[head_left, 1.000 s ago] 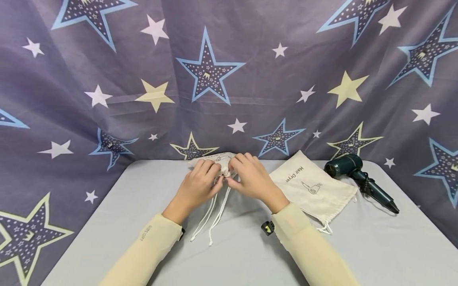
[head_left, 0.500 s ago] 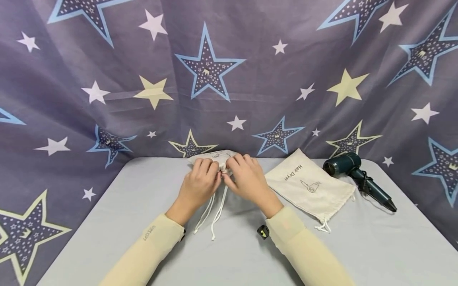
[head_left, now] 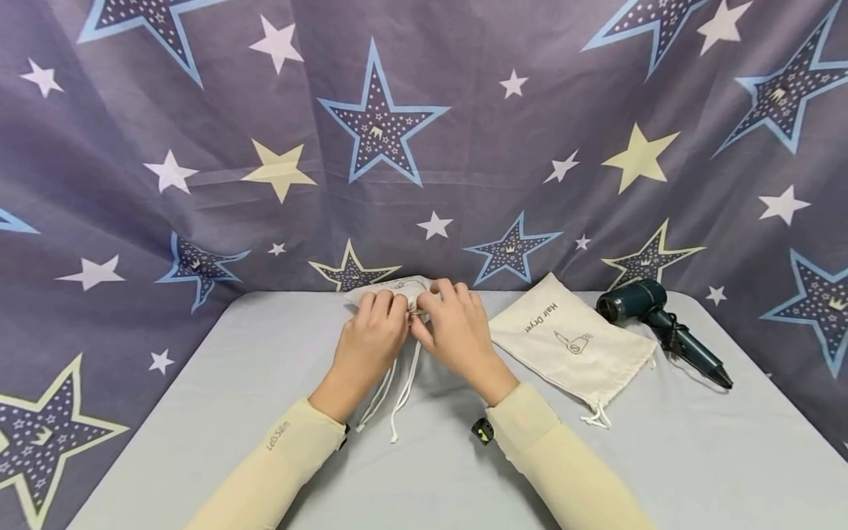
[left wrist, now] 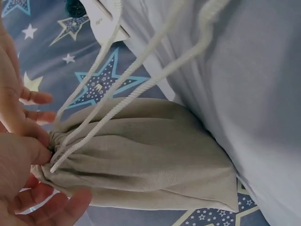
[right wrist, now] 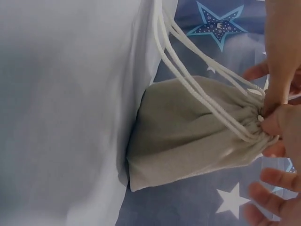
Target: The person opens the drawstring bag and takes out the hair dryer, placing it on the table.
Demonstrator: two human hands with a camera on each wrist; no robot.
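Note:
A cream cloth drawstring bag (head_left: 391,285) stands upright at the back of the table, its mouth gathered tight. In the left wrist view its plain side (left wrist: 155,160) is full and pleated under the neck. My left hand (head_left: 368,340) pinches the gathered neck from the left. My right hand (head_left: 458,333) pinches the same neck from the right, thumb and fingers close to the left hand's. White cords (head_left: 405,394) hang from the neck toward the front. The bag's contents are hidden, and the hands cover much of its printed side.
To the right lies a second, flat drawstring bag (head_left: 570,342) printed "Hair Dryer". Beside it is a dark green hair dryer (head_left: 662,327) with its cord wound at the handle. A star-patterned curtain (head_left: 424,147) hangs behind the pale grey table (head_left: 218,383).
The hands have come slightly closer together at the bag's neck, and the hanging cords have shifted a little. The head view has moved slightly. The flat bag and hair dryer stay put.

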